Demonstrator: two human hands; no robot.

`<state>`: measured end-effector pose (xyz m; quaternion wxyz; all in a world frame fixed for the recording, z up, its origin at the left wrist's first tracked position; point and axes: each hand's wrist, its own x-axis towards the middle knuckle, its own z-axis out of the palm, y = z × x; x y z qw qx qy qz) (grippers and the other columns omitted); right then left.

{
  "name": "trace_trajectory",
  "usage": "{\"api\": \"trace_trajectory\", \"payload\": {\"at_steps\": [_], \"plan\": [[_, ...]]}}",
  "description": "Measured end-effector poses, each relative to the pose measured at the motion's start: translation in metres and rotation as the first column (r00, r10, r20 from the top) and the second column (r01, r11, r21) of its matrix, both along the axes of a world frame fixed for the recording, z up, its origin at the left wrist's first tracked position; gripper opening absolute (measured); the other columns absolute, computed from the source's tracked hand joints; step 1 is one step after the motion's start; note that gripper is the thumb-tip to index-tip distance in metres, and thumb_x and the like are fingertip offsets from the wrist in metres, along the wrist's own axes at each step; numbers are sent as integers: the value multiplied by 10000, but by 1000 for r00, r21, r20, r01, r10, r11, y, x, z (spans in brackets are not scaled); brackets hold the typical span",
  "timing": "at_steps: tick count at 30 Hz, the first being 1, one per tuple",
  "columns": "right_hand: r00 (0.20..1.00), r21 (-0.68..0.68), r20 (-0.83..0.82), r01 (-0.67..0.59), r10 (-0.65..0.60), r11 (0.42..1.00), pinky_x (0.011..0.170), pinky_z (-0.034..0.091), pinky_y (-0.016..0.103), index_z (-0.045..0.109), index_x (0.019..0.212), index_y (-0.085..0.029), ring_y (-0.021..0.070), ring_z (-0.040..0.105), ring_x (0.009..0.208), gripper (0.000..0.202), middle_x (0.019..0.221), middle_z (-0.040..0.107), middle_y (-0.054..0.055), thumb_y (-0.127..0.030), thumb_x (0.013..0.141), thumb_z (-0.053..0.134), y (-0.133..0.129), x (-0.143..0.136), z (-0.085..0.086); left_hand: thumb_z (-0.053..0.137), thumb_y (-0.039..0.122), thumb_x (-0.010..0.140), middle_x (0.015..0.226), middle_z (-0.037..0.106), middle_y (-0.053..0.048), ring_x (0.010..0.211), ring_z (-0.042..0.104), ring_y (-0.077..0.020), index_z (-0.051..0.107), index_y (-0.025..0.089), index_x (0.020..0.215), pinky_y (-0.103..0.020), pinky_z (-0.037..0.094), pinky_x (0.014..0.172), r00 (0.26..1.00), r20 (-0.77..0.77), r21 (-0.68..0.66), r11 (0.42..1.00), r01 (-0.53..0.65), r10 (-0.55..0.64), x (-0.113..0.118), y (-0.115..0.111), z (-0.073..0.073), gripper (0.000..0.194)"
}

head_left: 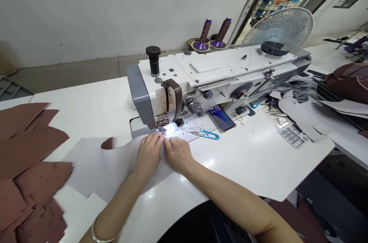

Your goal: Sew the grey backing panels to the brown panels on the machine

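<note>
A large sheet with a pale backing (120, 162) lies under both hands, its left end curling up to show a brown, leather-like face. Its far edge reaches the lit presser foot (161, 130) of a white sewing machine (201, 70). My left hand (150, 153) presses and grips the sheet just in front of the foot, fingers bent over it. Close beside it, my right hand (178, 153) is closed, pinching the sheet's edge with thumb and forefinger. The fingertips almost meet; the needle point is hidden. Blue-handled thread snips (209, 134) lie right of my right hand.
Stacked brown pieces (31, 147) cover the table's left side. A phone (221, 117) lies under the machine arm. Scraps and a plastic tray (292, 137) sit at the right. Behind the machine are purple-based thread cones (204, 34) and a fan (278, 26).
</note>
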<state>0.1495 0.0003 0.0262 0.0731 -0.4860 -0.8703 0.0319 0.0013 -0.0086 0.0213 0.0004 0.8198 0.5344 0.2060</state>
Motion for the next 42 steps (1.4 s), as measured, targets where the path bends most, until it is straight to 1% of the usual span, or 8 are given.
{"api": "trace_trajectory", "payload": {"at_steps": [3,7,18,23,28,35,37,42], "plan": [[1000,-10,9,0,1,1000,626,336,280,561,1032,-148,184,524,773,225,842,599,70,-96,908,380,3,-1,2,362,110,884,1141,601,-96,1069,510,-225,576,196,1173,-386,422,900,1000,20,6,1000,8,-8,0,4,-1,369],[1000,-25,27,-4,5,1000,636,348,284,552,1053,-136,198,530,812,228,862,604,81,-95,905,383,7,-3,5,370,90,872,1154,592,-104,1082,503,-239,574,179,1177,-386,427,901,1000,-13,-6,1000,-3,3,-1,10,-2,377],[999,-44,36,-19,20,999,623,372,295,575,1077,-122,205,525,813,267,871,608,98,-96,900,377,11,-5,6,407,146,888,1154,587,-105,1069,501,-243,579,180,1155,-376,430,899,999,-35,5,1000,-17,17,0,12,1,320],[992,39,62,-109,107,993,600,389,301,571,1112,-71,210,521,792,298,880,611,130,-74,893,368,10,-5,7,400,158,895,1127,600,-116,1039,514,-243,583,151,1140,-385,455,880,1000,-22,47,999,0,1,-1,12,0,305],[975,111,107,-205,194,972,563,393,313,592,1035,-56,221,525,737,264,821,607,129,-71,887,374,15,-7,7,401,144,885,1144,594,-136,1063,509,-252,577,123,1146,-403,461,904,1000,7,72,997,24,-25,-2,12,0,315],[981,59,111,-165,158,985,587,402,291,589,1000,-79,211,534,764,225,840,609,130,-78,880,399,18,-11,8,374,128,895,1133,611,-149,1076,525,-250,585,79,1124,-399,443,957,998,-42,156,987,42,-36,-2,11,0,315],[983,44,116,-146,140,988,587,397,289,586,1001,-85,210,535,767,230,850,607,129,-74,884,388,18,-12,7,369,124,894,1133,619,-155,1072,534,-254,593,73,1112,-406,444,949,997,-81,170,985,27,-14,0,9,0,317],[986,19,103,-137,134,990,578,373,290,581,949,-113,204,530,765,214,863,602,111,-76,891,378,21,-14,8,342,113,889,1102,635,-172,1034,557,-279,606,68,1095,-425,468,869,978,-160,191,976,-103,135,8,6,-2,338]]}}
